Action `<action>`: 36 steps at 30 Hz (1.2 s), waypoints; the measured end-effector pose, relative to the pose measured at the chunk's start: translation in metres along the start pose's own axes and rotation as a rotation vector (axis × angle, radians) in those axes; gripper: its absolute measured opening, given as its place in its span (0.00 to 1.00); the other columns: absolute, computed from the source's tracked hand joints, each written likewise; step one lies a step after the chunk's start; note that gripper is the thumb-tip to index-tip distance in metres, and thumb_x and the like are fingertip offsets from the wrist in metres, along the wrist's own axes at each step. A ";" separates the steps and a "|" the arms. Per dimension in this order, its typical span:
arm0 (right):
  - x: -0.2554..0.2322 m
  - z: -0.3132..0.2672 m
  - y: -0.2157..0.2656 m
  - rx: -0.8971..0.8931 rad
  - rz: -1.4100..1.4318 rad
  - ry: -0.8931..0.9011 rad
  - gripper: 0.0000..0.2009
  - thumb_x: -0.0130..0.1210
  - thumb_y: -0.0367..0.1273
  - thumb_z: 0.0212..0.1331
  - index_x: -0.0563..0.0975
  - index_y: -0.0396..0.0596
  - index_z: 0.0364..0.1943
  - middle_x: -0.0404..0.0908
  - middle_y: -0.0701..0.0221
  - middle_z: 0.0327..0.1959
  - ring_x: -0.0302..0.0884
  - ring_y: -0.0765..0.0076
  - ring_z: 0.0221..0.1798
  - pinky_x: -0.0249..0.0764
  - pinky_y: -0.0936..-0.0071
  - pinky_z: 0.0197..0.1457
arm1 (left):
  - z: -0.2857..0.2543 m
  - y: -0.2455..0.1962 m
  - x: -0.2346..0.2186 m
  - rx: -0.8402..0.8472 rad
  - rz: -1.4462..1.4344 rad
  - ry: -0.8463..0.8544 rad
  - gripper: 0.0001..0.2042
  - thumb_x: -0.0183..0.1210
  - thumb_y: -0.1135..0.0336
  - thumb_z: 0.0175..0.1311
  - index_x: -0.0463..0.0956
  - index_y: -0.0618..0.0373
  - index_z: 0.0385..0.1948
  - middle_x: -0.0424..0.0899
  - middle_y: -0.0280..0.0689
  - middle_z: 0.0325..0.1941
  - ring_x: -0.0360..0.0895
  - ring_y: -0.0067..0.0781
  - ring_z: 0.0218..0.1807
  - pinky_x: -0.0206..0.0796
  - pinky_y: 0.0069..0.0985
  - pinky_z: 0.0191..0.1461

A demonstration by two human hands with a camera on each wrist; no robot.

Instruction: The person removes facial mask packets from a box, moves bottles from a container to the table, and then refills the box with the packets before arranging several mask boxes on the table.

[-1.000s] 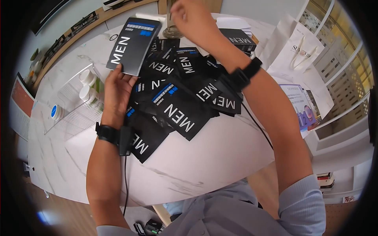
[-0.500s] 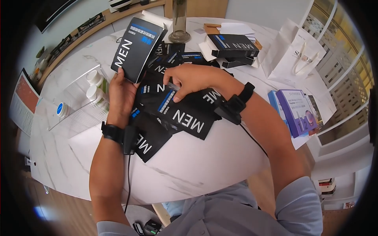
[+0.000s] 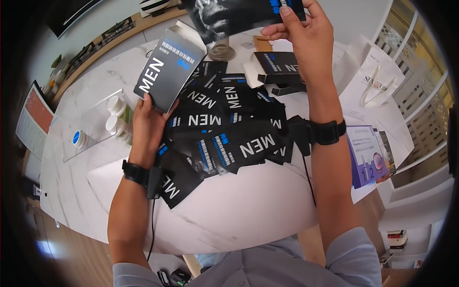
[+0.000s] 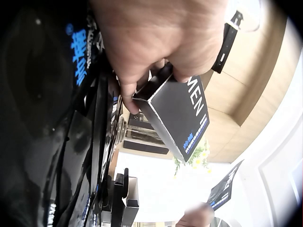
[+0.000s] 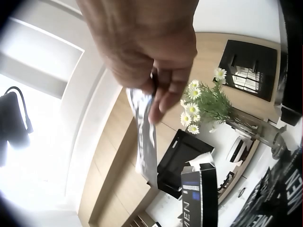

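Note:
My left hand (image 3: 149,124) grips the lower end of a black "MEN" box (image 3: 167,71), tilted up beyond the left side of the pile, its white top flap standing open. A black foil sachet (image 3: 239,18) is pinched between the thumb and fingers of my right hand (image 3: 308,40), raised high at the top of the head view. Seen from the right wrist, the sachet (image 5: 147,142) hangs nearly edge-on, with the box (image 5: 199,189) beyond it. Beneath both hands, several black "MEN" sachets (image 3: 234,119) lie heaped and overlapping on the marble-patterned table (image 3: 239,201).
Another black box (image 3: 277,62) lies with its flap open behind the pile, near a glass vase (image 3: 221,51). On the left, white-lidded jars (image 3: 114,104) stand by a clear tray (image 3: 93,143). A white paper bag (image 3: 373,79) and purple box (image 3: 366,155) occupy the right side.
My right hand came down from the upper middle to the pile, took a sachet and lifted it to the upper right. My left hand keeps its grip on the box, which has shifted slightly.

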State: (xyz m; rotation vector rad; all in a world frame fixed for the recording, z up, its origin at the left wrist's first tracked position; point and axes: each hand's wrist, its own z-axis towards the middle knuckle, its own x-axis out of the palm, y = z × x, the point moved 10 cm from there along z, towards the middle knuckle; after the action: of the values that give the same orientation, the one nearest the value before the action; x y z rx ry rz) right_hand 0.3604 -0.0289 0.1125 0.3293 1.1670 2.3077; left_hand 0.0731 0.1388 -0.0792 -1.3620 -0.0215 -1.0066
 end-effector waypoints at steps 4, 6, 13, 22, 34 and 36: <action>0.004 -0.005 -0.011 -0.062 0.080 -0.003 0.06 0.50 0.26 0.75 0.74 0.37 0.49 0.83 0.67 0.32 0.87 0.75 0.32 0.82 0.82 0.33 | 0.000 0.000 0.005 -0.004 0.067 -0.005 0.21 0.46 0.55 0.82 0.66 0.59 0.65 0.74 0.41 0.68 0.72 0.40 0.70 0.65 0.50 0.76; 0.013 -0.007 -0.028 -0.053 0.027 0.013 0.08 0.50 0.25 0.75 0.74 0.35 0.52 0.84 0.67 0.33 0.87 0.74 0.32 0.81 0.82 0.33 | 0.002 0.002 -0.001 -0.003 0.077 -0.016 0.20 0.46 0.55 0.82 0.66 0.59 0.65 0.74 0.41 0.68 0.73 0.40 0.70 0.66 0.49 0.76; 0.017 -0.011 -0.028 -0.137 0.028 -0.083 0.08 0.50 0.24 0.74 0.74 0.35 0.51 0.84 0.66 0.34 0.87 0.73 0.31 0.81 0.81 0.32 | 0.000 0.001 -0.005 -0.004 0.079 -0.040 0.20 0.48 0.55 0.81 0.67 0.62 0.63 0.75 0.41 0.66 0.74 0.39 0.68 0.66 0.49 0.75; 0.010 -0.008 -0.039 -0.127 -0.076 -0.057 0.10 0.54 0.29 0.73 0.75 0.36 0.51 0.84 0.65 0.37 0.88 0.68 0.32 0.83 0.79 0.33 | 0.000 0.000 -0.004 -0.001 0.066 -0.047 0.20 0.48 0.57 0.82 0.66 0.63 0.63 0.74 0.42 0.67 0.73 0.39 0.69 0.65 0.48 0.75; 0.012 -0.001 -0.071 0.044 0.033 0.162 0.14 0.55 0.31 0.73 0.74 0.33 0.55 0.84 0.62 0.39 0.90 0.66 0.34 0.85 0.79 0.36 | -0.001 0.000 -0.001 0.002 0.104 -0.045 0.20 0.47 0.57 0.82 0.67 0.61 0.66 0.75 0.39 0.67 0.73 0.36 0.70 0.66 0.44 0.74; 0.015 -0.003 -0.072 0.064 0.035 0.187 0.15 0.56 0.32 0.73 0.74 0.34 0.56 0.84 0.63 0.42 0.89 0.67 0.36 0.85 0.79 0.38 | -0.001 0.001 -0.002 -0.005 0.107 -0.048 0.20 0.47 0.57 0.82 0.67 0.61 0.66 0.75 0.39 0.68 0.72 0.36 0.70 0.65 0.44 0.74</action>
State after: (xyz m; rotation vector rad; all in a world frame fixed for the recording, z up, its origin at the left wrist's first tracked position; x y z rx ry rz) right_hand 0.3718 0.0126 0.0526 0.1602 1.3373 2.3760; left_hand 0.0723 0.1388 -0.0817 -1.3779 0.0177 -0.8853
